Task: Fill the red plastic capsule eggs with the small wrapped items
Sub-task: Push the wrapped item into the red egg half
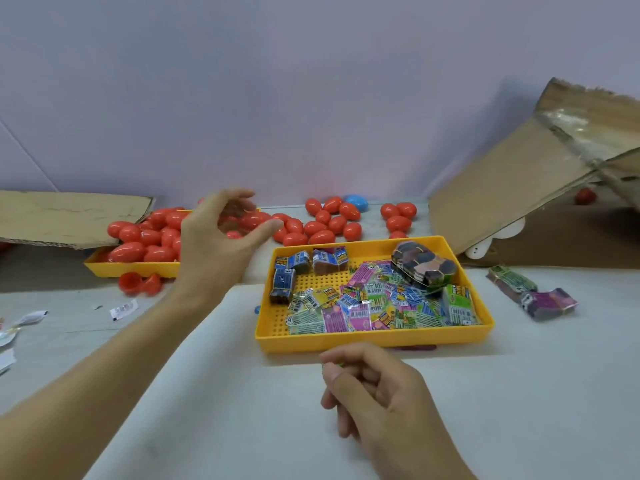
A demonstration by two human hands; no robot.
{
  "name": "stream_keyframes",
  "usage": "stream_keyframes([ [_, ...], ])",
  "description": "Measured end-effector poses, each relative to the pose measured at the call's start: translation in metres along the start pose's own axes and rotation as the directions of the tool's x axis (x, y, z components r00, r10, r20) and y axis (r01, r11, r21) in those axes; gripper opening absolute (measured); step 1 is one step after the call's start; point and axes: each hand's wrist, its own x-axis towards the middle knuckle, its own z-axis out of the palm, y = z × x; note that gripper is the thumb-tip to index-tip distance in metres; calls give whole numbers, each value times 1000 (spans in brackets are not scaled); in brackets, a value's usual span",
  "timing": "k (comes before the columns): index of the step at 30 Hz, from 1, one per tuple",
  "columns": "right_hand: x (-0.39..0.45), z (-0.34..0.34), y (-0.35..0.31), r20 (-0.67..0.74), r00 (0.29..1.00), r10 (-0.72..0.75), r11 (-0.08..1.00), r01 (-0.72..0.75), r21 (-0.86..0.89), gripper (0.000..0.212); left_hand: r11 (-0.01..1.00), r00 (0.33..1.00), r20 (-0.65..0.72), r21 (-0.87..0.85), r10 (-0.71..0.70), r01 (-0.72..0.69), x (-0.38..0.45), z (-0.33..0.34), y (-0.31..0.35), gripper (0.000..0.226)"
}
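— Red eggs [145, 242] are piling up in the far yellow tray [133, 268], and more are lying loose on the surface [214, 393] behind the near tray [374, 336]. Why are they being kept apart like that?

— Probably so each hand is working its own supply: capsules to the left, wrapped items [363, 306] in the near tray to the right.

— What is the left hand [221, 237] doing?

— Reaching out over the heap with fingers spread and relaxed, grasping nothing; the eggs are lying just beyond and beneath its fingertips.

— And the right hand [375, 389]?

— Hovering low, just in front of the near tray, fingers curled round something small with a green edge, likely one wrapped item, mostly hidden.

— Any egg being opened?

— One is lying split in halves [140, 283] before the far tray, near the left forearm.
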Motion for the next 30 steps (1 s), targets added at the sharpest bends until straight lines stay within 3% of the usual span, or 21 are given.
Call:
stream_keyframes([
  [1,0,0,-2,7,1000,-5,1000,5,15,11,991,999,42,-133,-19,24,-22,-1,16,42],
  [4,0,-3,-5,25,999,-27,998,25,60,34,898,986,158,-423,-61,123,-96,7,56,32],
  [7,-1,-7,-7,60,998,-34,999,32,42,42,798,979,124,-568,-162,204,-143,22,67,27],
  [9,-1,-10,-8,73,997,-13,997,8,73,46,792,985,71,-587,-156,168,-151,26,69,29],
  [12,0,-17,-8,91,996,-6,999,2,42,46,895,995,55,-443,87,-54,-153,25,69,39],
  [13,0,-18,-8,90,996,-16,1000,14,21,43,903,992,72,-425,100,-60,-154,24,67,45],
  [15,1,-22,-9,59,997,-43,999,42,23,33,869,993,121,-490,-5,64,-152,21,65,54],
  [17,5,-27,-10,28,998,-62,997,61,42,20,792,968,187,-560,-166,244,-150,20,63,44],
  [19,7,-29,-10,28,997,-70,996,68,56,17,675,897,330,-593,-294,439,-145,18,63,29],
  [21,8,-29,-8,38,996,-81,996,80,26,17,565,822,466,-602,-327,565,-141,17,62,40],
  [23,9,-29,-4,60,993,-101,994,103,-23,22,533,785,517,-582,-341,614,-139,16,61,49],
  [25,10,-30,-1,75,990,-116,991,121,-55,30,530,779,520,-577,-349,622,-138,16,62,44],
  [30,12,-33,2,115,981,-154,985,162,-56,45,557,837,435,-625,-332,547,-139,16,64,16],
])
